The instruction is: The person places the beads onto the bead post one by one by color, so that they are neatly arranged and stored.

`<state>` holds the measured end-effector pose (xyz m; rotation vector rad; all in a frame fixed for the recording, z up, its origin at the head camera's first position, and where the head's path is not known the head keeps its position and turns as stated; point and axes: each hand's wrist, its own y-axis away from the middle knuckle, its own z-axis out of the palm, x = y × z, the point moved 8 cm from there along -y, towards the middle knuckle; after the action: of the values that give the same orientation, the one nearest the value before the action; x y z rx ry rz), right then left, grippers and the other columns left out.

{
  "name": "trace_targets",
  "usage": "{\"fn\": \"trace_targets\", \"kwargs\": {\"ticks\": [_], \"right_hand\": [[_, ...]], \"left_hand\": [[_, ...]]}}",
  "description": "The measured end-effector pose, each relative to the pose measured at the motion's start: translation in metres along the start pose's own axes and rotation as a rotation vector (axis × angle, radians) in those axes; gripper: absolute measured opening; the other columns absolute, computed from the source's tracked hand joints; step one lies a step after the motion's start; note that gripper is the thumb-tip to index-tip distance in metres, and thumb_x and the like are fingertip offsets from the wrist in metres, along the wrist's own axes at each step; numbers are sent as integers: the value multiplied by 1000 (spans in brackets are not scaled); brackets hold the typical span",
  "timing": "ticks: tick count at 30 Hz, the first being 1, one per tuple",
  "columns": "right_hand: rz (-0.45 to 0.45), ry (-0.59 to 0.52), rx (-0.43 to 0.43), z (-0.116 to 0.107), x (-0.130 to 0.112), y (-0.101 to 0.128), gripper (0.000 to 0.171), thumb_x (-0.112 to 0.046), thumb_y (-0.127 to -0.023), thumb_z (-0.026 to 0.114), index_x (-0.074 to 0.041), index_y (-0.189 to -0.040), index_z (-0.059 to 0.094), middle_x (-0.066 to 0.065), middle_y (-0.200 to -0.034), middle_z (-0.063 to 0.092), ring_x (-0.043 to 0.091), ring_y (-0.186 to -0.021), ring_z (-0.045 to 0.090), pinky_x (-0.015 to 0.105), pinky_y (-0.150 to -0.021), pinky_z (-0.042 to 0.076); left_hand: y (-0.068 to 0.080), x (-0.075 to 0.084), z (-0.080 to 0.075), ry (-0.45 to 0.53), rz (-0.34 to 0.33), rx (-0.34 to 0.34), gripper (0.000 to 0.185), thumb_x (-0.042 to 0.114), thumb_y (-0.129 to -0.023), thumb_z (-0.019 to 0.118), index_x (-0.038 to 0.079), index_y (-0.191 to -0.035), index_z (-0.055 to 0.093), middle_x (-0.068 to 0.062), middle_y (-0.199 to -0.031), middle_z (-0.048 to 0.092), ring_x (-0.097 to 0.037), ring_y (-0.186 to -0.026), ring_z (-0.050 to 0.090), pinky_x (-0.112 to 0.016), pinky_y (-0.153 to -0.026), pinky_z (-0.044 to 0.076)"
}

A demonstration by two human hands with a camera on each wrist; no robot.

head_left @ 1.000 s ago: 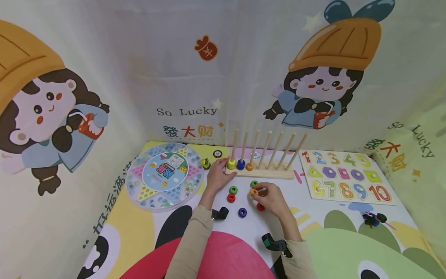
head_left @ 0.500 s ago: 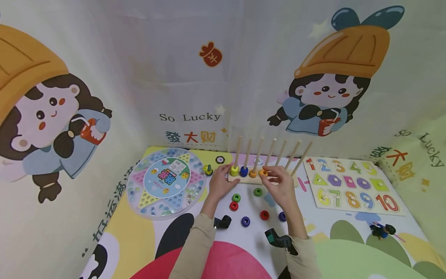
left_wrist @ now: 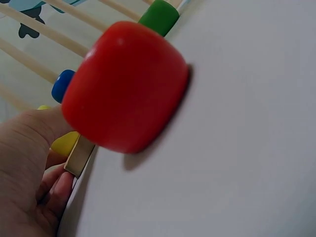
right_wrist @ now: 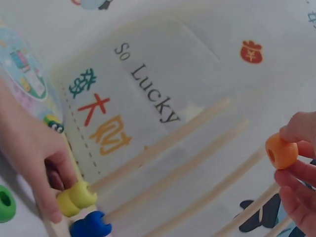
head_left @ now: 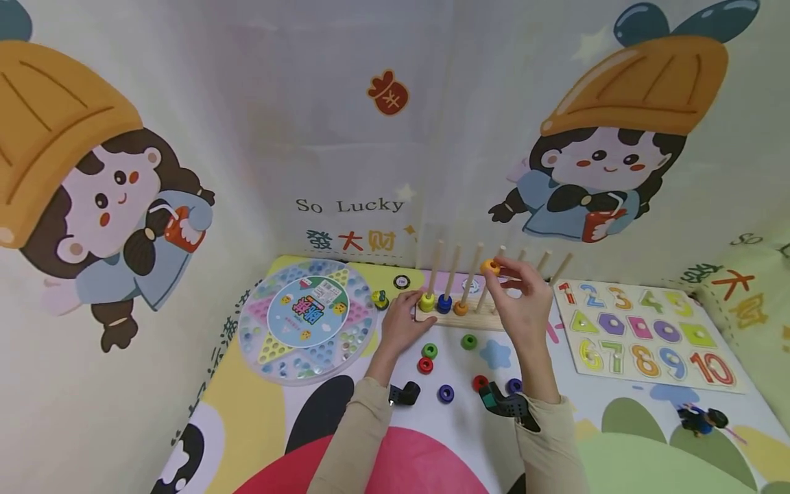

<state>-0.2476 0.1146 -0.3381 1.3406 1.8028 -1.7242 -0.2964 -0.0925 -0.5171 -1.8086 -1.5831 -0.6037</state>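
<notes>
Seven wooden rods (head_left: pixel 452 269) are counted on one wooden base (head_left: pixel 459 318) at the frame's centre. Three rings are threaded there: one yellow (head_left: pixel 426 301), one blue (head_left: pixel 444 302), one orange (head_left: pixel 460 308). One further orange ring (head_left: pixel 490 266) is held above. Six loose rings are seen below the base: two green (head_left: pixel 469 341), two red (head_left: pixel 425 364), two blue (head_left: pixel 446 393). One round marble board (head_left: pixel 307 320) is seen left of centre, one number puzzle (head_left: pixel 644 333) at right. Two hands (head_left: pixel 404 326) are counted.

Beige long sleeves (head_left: pixel 352 446), black wrist-mounted cameras (head_left: pixel 404 394), bare hands.
</notes>
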Motion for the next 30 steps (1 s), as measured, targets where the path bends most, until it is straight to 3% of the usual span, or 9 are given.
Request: {"fn": "trace_targets", "kwargs": {"ticks": [6,14,23,30], "right_hand": [[-17,11,10,1,-7,-14,23,-9,-88,74,2,-108,72,14,-104,70,19,-87,60,17,-74,48],[-124,113,-14,6,-23,-31,21,-7,-86,75,4,-104,72,17,-100,69,27,-87,63,15,-72,46],[-169,317,-74,17,-33,-41,18,-9,-88,74,3,-101,72,17,-99,70,30,-85,65,40,-66,51],[-164,442,-110,20,-35,-44,18,-14,-87,74,0,-98,74,15,-95,72,30,-84,61,40,-67,49]], "left_hand": [[1,-1,1,5,-4,0,68,38,-82,78,10,-140,56,-12,-136,54,-27,-110,56,-39,-82,50],[1,3,-2,23,22,15,68,36,-82,78,11,-141,56,-14,-134,55,-26,-104,57,-37,-78,51],[0,6,-4,0,31,-5,69,38,-83,78,13,-142,54,-13,-137,54,-26,-108,56,-38,-81,50],[-2,5,-2,0,35,-24,69,38,-83,78,14,-143,54,-12,-138,54,-27,-110,55,-42,-83,49]]}}
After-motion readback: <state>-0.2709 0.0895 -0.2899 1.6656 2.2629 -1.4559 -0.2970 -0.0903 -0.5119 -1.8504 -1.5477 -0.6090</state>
